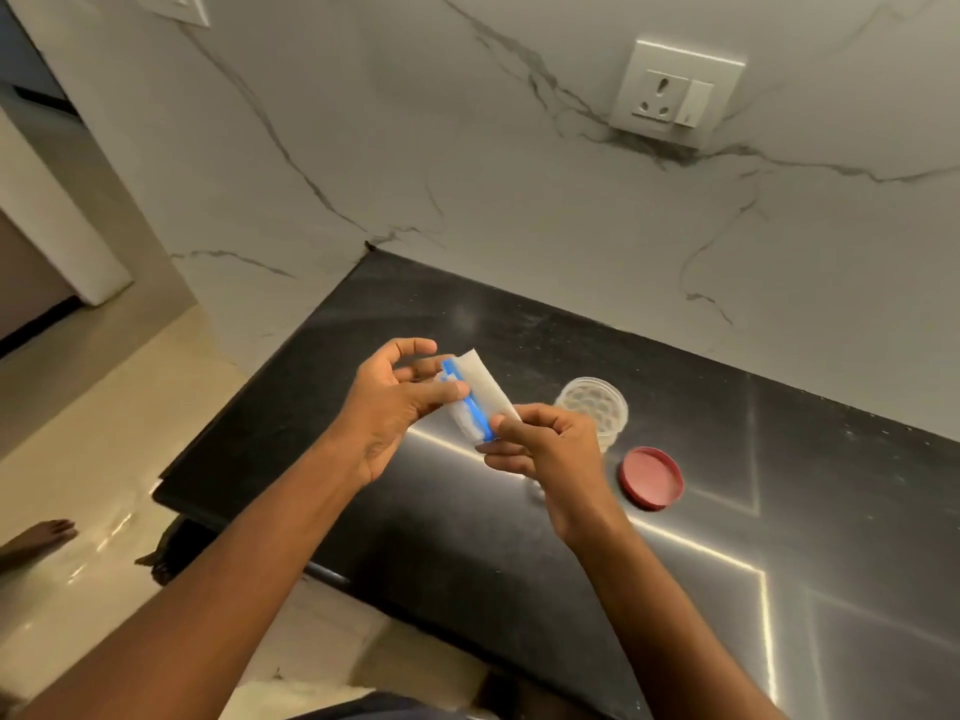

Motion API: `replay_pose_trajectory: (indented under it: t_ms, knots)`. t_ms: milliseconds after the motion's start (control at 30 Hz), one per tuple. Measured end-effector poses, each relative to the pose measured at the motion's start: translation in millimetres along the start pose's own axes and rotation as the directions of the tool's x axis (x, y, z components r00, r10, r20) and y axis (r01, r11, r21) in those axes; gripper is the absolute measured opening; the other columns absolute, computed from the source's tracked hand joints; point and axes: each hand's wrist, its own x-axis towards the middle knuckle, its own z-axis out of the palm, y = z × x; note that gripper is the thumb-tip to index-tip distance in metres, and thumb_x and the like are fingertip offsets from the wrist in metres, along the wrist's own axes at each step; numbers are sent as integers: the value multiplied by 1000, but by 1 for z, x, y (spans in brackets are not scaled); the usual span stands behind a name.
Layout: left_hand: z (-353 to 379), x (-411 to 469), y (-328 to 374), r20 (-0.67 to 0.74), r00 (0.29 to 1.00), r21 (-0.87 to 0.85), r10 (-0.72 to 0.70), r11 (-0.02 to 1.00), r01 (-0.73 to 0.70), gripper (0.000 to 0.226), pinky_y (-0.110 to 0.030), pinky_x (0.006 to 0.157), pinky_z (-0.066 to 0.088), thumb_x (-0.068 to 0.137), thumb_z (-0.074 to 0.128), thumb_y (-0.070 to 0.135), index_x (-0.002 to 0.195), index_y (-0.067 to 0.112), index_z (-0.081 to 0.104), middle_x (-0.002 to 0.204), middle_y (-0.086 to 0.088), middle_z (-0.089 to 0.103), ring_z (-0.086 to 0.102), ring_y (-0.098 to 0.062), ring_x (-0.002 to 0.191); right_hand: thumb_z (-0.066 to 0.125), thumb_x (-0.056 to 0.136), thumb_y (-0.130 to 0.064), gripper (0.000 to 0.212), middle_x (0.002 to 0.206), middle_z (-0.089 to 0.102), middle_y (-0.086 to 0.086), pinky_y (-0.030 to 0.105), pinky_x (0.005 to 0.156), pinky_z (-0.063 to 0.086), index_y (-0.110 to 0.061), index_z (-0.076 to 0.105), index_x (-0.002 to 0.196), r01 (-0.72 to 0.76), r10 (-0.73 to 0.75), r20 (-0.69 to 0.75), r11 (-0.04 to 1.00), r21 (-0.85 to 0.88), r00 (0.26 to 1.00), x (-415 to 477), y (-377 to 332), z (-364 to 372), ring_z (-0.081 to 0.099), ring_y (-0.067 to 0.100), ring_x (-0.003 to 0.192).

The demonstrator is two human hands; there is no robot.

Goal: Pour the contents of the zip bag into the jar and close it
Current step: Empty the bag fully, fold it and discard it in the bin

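Right hand (pixel 553 449) and left hand (pixel 395 402) each pinch an end of the small clear blue-zipped plastic bag (pixel 475 400), held above the black stone table (pixel 519 537). Clear lidless plastic jar (pixel 592 407) just beyond (round red lid (pixel 651 478) beside it).

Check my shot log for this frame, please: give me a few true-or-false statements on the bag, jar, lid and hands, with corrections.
1. Both the left hand and right hand hold the zip bag. True.
2. The red lid is on the jar. False: it lies on the counter beside the open jar.
3. The jar stands upright on the counter. True.
4. The bag has a green zip strip. False: it is blue.
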Motion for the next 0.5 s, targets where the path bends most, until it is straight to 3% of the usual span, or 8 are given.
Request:
replay_pose_trajectory:
  t_ms: [100,267,400,500]
  knots:
    - [-53,-8,1,-2,996,53,94,994,-94,47,-31,85,62,81,89,15,122,24,67,119,3,77,75,-15,111,76,89,-6,9,89,78,25,32,69,65,0,78,95,-65,69,-21,986,151,997,-4,17,48,80,31,78]
    - [-175,-32,-5,-209,966,111,152,985,-131,26,-18,73,56,86,83,10,107,20,73,104,5,79,72,-4,93,73,88,-4,12,91,75,28,35,71,65,3,74,97,-117,134,-62,966,232,989,-20,52,147,75,38,83]
    - [-279,-52,-16,-332,929,180,162,978,-106,19,-18,72,54,88,80,10,103,22,74,98,3,77,70,2,80,77,87,-12,24,102,79,21,35,74,64,0,73,107,-174,171,34,950,260,985,-39,90,241,79,38,92]
    - [-341,-60,-28,-375,918,183,128,981,-62,19,-22,75,52,90,79,10,100,25,74,100,5,77,70,2,83,75,89,-12,29,105,78,22,35,77,64,3,68,114,-256,227,129,922,291,965,-53,120,308,78,38,97]
